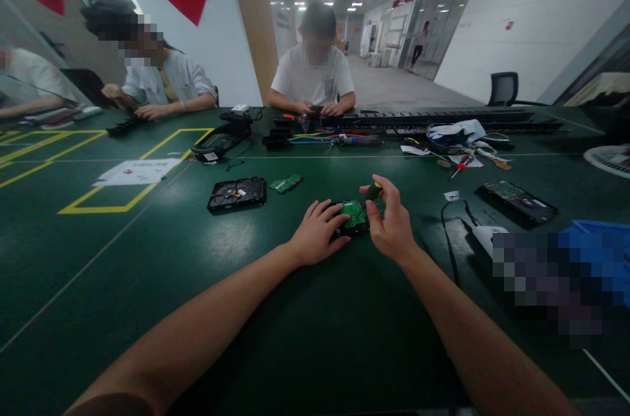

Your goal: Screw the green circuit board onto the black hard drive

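A hard drive point(352, 218) with its green circuit board facing up lies on the green table in front of me. My left hand point(317, 232) rests on its left side, fingers spread over the board's edge and thumb along the near edge. My right hand point(392, 219) is closed round a screwdriver point(375, 191) with a dark and yellow handle. The tool stands tilted over the board's right part; its tip is too small to make out. Left of the hands lie another hard drive point(237, 194), without a board on its visible face, and a loose green circuit board point(286, 184).
Another hard drive point(516, 201) lies at the right, near a cable point(445, 226) and a blue bin point(600, 249). A red screwdriver point(461, 166), a cloth glove point(457, 132), wires point(319, 138) and long black strips point(428, 119) lie farther back. Several people sit across the table.
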### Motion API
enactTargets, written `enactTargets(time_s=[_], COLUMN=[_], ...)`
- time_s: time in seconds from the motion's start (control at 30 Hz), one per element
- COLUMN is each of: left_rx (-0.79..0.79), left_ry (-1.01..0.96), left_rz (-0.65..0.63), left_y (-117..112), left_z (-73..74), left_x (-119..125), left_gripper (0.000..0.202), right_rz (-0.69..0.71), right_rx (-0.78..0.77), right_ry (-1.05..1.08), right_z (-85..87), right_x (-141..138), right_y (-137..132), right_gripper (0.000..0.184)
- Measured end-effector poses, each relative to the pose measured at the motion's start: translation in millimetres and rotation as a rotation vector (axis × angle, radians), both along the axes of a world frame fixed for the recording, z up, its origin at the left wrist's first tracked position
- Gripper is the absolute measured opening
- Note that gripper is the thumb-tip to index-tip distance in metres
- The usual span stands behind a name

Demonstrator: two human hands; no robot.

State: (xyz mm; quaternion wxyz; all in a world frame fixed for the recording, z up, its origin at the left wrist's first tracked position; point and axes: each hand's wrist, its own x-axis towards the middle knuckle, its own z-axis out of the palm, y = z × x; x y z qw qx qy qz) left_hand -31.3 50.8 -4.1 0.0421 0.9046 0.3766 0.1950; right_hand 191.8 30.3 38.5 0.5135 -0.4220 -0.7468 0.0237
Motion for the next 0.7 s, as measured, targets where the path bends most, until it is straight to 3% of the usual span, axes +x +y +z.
enactTargets(time_s=[0.37, 0.7], left_rx=[0.003, -0.001], left_ry=[0.004, 0.000], left_rz=[-0.003, -0.001], left_y=[0.2, 0.6], left_z=[0.1, -0.5], left_x=[-0.8, -0.3], left_gripper=[0.054, 0.055], right_rz=[-0.150, -0.117], right_rx=[0.051, 0.031], right_ry=[-0.004, 0.031], right_z=[-6.5, -7.7], right_x=[2.5, 3.8], right_y=[5.5, 6.8], right_gripper=[0.061, 0.061])
